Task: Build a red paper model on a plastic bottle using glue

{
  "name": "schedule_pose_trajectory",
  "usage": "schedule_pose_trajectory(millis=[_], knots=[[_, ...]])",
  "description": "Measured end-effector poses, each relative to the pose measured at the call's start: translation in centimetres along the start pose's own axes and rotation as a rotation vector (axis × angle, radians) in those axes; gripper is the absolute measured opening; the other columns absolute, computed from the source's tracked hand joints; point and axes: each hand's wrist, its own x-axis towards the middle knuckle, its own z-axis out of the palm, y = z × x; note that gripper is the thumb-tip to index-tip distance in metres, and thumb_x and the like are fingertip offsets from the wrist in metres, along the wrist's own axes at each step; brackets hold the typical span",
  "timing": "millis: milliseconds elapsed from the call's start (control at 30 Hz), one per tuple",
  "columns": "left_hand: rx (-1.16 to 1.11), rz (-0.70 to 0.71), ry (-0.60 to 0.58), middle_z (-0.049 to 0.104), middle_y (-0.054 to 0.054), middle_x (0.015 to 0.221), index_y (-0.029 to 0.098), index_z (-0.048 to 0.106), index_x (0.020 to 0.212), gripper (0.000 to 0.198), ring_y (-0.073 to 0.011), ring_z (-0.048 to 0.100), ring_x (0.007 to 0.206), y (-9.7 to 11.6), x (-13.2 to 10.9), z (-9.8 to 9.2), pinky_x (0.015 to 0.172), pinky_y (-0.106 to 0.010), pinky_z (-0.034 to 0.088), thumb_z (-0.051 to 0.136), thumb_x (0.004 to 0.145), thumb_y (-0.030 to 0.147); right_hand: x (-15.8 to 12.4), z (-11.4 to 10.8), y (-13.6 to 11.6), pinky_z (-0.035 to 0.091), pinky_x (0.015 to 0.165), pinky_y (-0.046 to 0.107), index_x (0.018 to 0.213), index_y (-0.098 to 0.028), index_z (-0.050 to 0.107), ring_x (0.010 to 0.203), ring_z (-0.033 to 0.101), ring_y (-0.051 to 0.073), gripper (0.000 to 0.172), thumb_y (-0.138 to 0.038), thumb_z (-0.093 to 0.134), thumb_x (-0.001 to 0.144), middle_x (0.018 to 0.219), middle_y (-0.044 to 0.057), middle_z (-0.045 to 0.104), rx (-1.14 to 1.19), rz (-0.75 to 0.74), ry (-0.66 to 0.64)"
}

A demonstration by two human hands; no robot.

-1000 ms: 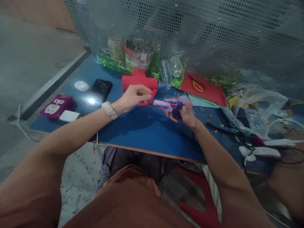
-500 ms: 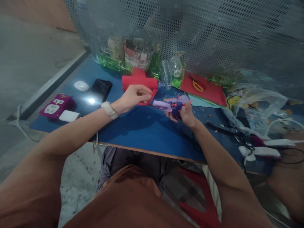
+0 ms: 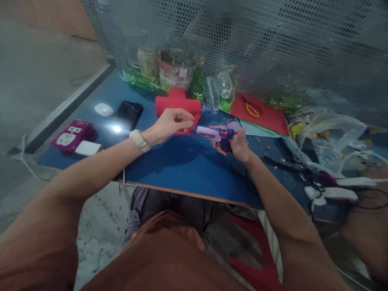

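Note:
My left hand (image 3: 172, 123) is closed in a pinch on a small folded red paper piece (image 3: 194, 124). In my right hand (image 3: 238, 147) is a purple and dark blue glue gun (image 3: 209, 133), gripped by its handle. Its nozzle points left and lies close to the red piece; whether the two touch, I cannot tell. Just behind my left hand, a red paper-covered cylinder (image 3: 178, 106) lies on its side on the blue table (image 3: 182, 165), with a red strip (image 3: 177, 93) standing up at its back.
Plastic bottles (image 3: 212, 95) and a patterned tub (image 3: 177, 70) line the mesh panel. Yellow-handled scissors (image 3: 251, 109) lie on red sheets (image 3: 273, 117). To the left are a phone (image 3: 129, 115), a white case (image 3: 104, 109) and a purple socket block (image 3: 72, 135). A plastic bag (image 3: 336, 129) lies right.
The glue gun and my right hand have shifted very slightly to the right, and the gun has turned a little. My left hand holds the red paper piece in the same place.

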Motion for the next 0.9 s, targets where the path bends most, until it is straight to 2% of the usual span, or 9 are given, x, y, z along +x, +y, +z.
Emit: schedule_pose_trajectory(millis=[167,433,700,900], knots=[[0.007,-0.008,0.008,0.083,-0.006,0.081,0.014,0.090,0.097,0.018,-0.0142,0.076,0.071,0.16,0.03,0.03,0.072,-0.029,0.063,0.103,0.085,0.016,-0.16,-0.01,-0.35,0.035,0.043,0.033,0.125,-0.026,0.080,0.044,0.045,0.013,0.124,-0.127,0.021,0.083,0.075,0.003,0.066,-0.038,0.043,0.041],[0.024,-0.036,0.028,0.083,-0.006,0.080,0.013,0.090,0.097,0.017,-0.0140,0.076,0.072,0.47,-0.11,0.35,0.072,-0.028,0.063,0.103,0.086,0.015,-0.05,-0.11,-0.86,0.036,0.045,0.037,0.118,-0.025,0.080,0.044,0.046,0.015,0.132,-0.130,0.012,0.074,0.078,0.008,0.071,-0.104,0.062,0.041],[0.037,-0.079,0.034,0.087,-0.009,0.088,0.014,0.091,0.100,0.022,-0.0152,0.080,0.078,0.66,-0.20,0.18,0.072,-0.027,0.064,0.106,0.085,0.018,-0.11,-0.56,-0.65,0.039,0.047,0.038,0.127,-0.024,0.082,0.045,0.046,0.015,0.134,-0.127,0.010,0.080,0.087,0.011,0.077,-0.107,0.026,0.027],[0.035,-0.086,0.031,0.088,-0.009,0.088,0.013,0.090,0.099,0.019,-0.0137,0.079,0.076,0.89,-0.29,0.37,0.071,-0.026,0.064,0.104,0.086,0.014,0.05,-0.41,-0.59,0.034,0.044,0.036,0.123,-0.023,0.081,0.042,0.044,0.013,0.130,-0.125,0.012,0.084,0.079,0.006,0.070,-0.057,0.004,0.052]])
